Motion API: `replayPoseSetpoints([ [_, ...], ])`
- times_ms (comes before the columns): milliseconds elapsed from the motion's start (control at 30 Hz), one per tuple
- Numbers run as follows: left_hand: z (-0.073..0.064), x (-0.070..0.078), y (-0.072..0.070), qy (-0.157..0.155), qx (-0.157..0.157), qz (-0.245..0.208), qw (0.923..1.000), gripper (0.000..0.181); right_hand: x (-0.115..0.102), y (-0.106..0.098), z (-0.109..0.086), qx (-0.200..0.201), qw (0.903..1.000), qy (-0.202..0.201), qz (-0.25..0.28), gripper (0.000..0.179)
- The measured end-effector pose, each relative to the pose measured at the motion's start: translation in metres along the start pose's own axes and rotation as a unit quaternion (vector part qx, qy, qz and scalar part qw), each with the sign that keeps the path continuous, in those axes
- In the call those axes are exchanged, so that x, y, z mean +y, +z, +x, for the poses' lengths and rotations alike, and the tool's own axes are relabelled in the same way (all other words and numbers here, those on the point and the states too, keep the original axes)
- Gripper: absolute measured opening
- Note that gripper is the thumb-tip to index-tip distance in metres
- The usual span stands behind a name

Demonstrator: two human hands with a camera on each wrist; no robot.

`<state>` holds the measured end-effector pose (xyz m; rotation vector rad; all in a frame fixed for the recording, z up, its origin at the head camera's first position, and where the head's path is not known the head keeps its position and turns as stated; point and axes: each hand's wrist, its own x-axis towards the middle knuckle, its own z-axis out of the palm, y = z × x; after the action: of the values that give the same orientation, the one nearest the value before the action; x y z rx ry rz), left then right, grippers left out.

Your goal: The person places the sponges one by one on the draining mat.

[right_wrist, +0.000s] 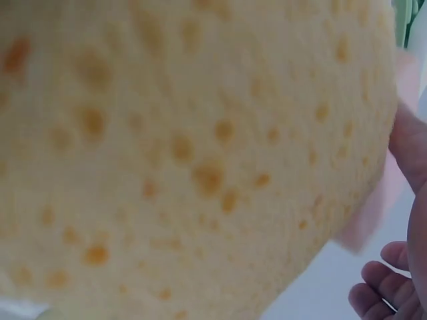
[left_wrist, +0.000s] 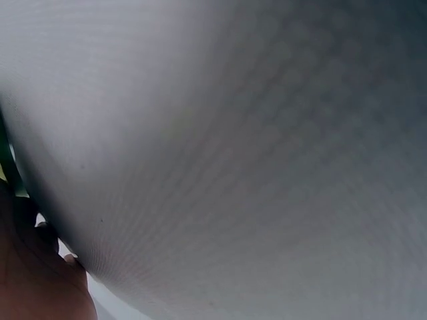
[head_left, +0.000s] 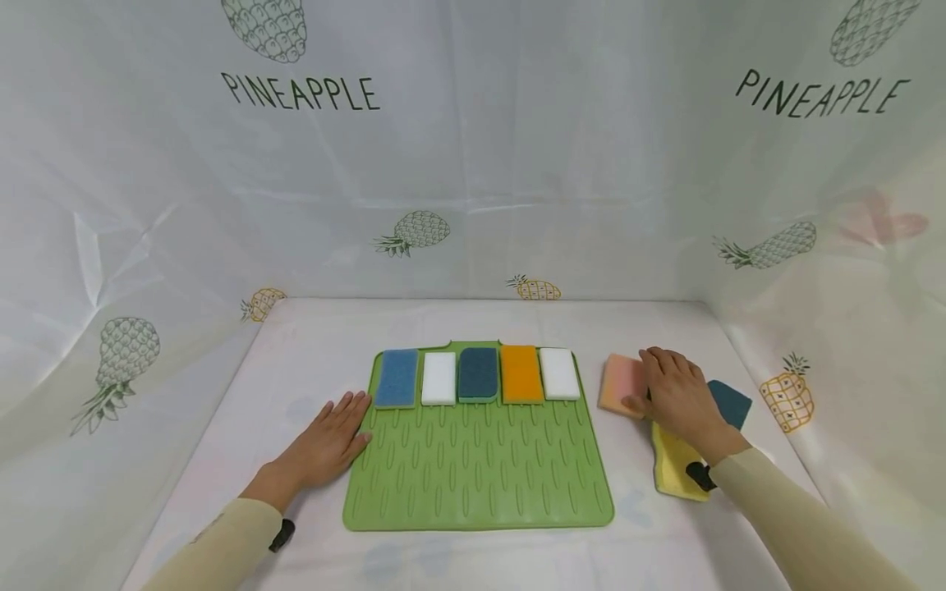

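My left hand (head_left: pixel 330 441) lies flat at the left edge of a green ridged mat (head_left: pixel 480 468), its fingertips and thumb right at the rim. In the left wrist view only part of that hand (left_wrist: pixel 43 267) shows, at the lower left. My right hand (head_left: pixel 683 400) is at the right side of a pink sponge (head_left: pixel 622 384), with the thumb overlapping it. In the right wrist view the fingers (right_wrist: pixel 387 287) stand apart from the pink sponge (right_wrist: pixel 373 213). Under the right wrist lies a yellow sponge (head_left: pixel 676 468), which looms large and pitted in the right wrist view.
Along the mat's far edge lie a blue sponge (head_left: pixel 397 377), a white sponge (head_left: pixel 439 377), a dark blue sponge (head_left: pixel 478 373), an orange sponge (head_left: pixel 521 373) and another white sponge (head_left: pixel 559 373). A dark teal sponge (head_left: pixel 730 402) lies beyond the right hand. Pineapple-print sheeting (head_left: pixel 473 164) encloses the table.
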<state>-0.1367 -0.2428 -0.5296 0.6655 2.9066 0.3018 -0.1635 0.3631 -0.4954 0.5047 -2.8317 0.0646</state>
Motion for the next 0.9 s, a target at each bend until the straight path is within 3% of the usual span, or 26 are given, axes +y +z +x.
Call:
replayPoseSetpoints([
  [167, -0.0022, -0.0001, -0.0006, -0.001, 0.0, 0.001, 1.0, 0.069, -0.0022, -0.0049, 0.0009, -0.04, 0.9991, 0.017, -0.001, 0.092],
  [333, -0.0026, -0.0002, -0.0007, -0.001, 0.001, 0.001, 1.0, 0.07, -0.005, -0.0057, 0.0006, -0.045, 0.9988, 0.015, -0.01, 0.085],
  [467, -0.0026, 0.0009, -0.0015, -0.003, -0.001, -0.002, 1.0, 0.07, -0.0074, -0.0053, -0.0008, -0.035, 0.9993, 0.006, -0.012, 0.089],
  [700, -0.0025, 0.0026, -0.0041, -0.004, 0.002, -0.009, 0.9999, 0.07, -0.0078, -0.0021, -0.0054, -0.022, 0.9993, -0.02, -0.023, 0.112],
  [900, -0.0016, 0.0007, -0.0025, 0.006, 0.005, -0.011, 0.9999, 0.07, -0.0063, -0.0042, -0.0023, 0.026, 0.9982, -0.046, -0.03, 0.106],
])
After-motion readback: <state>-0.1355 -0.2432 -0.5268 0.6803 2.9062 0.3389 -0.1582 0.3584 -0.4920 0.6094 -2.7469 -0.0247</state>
